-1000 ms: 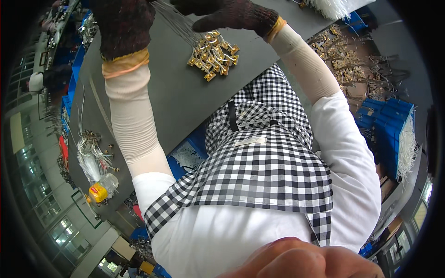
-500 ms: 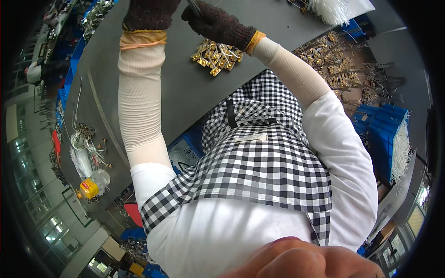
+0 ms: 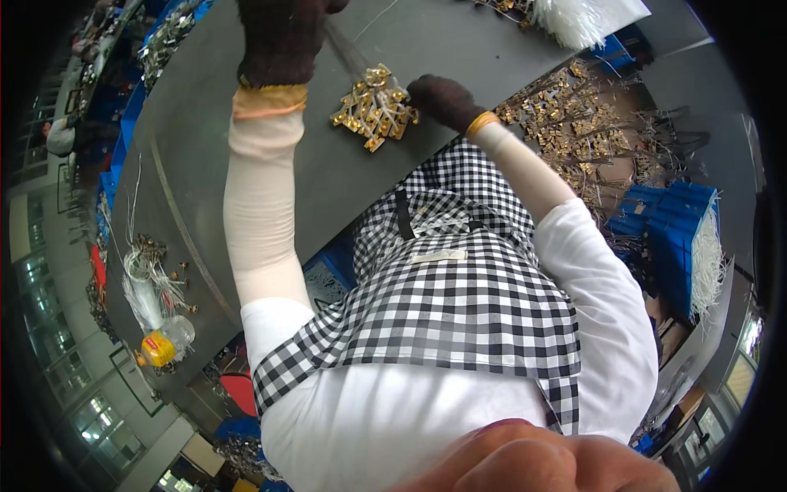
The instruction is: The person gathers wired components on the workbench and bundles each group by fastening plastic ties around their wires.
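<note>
My left hand, in a dark knitted glove, is at the top of the view, partly cut off by the edge. It is closed on a thin grey bundle of wires, blurred by motion, that slants down toward a pile of small brass parts with white leads on the dark grey table. At the pile's right side is my right hand, gloved alike. Its fingers are drawn together and their tips meet the outer brass parts; whatever they pinch is hidden.
Many brass parts with wires lie right of the table. Blue bins with white strands stand beyond them. A white strand bundle rests at the far right. On the left are a yellow-labelled clear bottle and a wire bundle.
My right hand has moved down and right to the pile's edge. My left hand has come slightly nearer and right, with the grey wires now hanging from it.
</note>
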Tool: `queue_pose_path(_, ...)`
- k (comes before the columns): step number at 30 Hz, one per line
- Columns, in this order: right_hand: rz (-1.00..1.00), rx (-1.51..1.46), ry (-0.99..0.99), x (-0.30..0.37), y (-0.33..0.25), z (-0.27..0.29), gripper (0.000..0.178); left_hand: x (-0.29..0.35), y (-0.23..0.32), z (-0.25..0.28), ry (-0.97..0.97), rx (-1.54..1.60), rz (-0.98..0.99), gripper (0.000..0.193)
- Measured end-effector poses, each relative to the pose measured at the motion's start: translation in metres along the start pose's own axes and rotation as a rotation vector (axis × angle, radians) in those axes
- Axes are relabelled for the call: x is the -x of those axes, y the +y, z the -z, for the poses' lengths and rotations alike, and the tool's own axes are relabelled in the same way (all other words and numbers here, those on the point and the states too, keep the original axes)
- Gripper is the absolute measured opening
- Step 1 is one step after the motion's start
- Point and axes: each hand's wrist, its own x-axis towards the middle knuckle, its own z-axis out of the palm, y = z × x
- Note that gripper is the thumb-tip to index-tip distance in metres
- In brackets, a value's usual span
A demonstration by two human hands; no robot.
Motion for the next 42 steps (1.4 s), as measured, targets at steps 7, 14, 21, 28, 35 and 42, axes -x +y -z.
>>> queue_pose_path(7, -0.17, -0.141, -0.048, -0.003, 0.01, -0.024, 0.031, 0.005, 0.011, 0.007, 0.003, -0.032, 0.116, 0.032)
queue_pose_path(14, -0.4, -0.727, 0.373, 0.018, 0.103, 0.022, 0.03, 0.016, 0.019, 0.001, 0.06, -0.014, 0.1, 0.031)
queue_pose_path(21, -0.848, -0.843, 0.835, -0.001, 0.283, 0.066, 0.043, 0.019, 0.023, -0.006, 0.097, -0.088, 0.066, 0.034)
queue_pose_path(28, -1.015, -0.484, 0.799, -0.031, 0.262, 0.1, 0.048, 0.022, 0.023, -0.005, 0.082, -0.126, 0.042, 0.032)
queue_pose_path(35, -1.029, -0.541, 0.74, -0.014, 0.245, 0.104, 0.041, 0.024, 0.027, 0.01, 0.025, 0.051, 0.058, 0.026)
queue_pose_path(42, -0.834, -0.916, 0.859, 0.07, 0.167, 0.059, 0.04, 0.017, 0.022, 0.012, 0.009, 0.047, 0.075, 0.024)
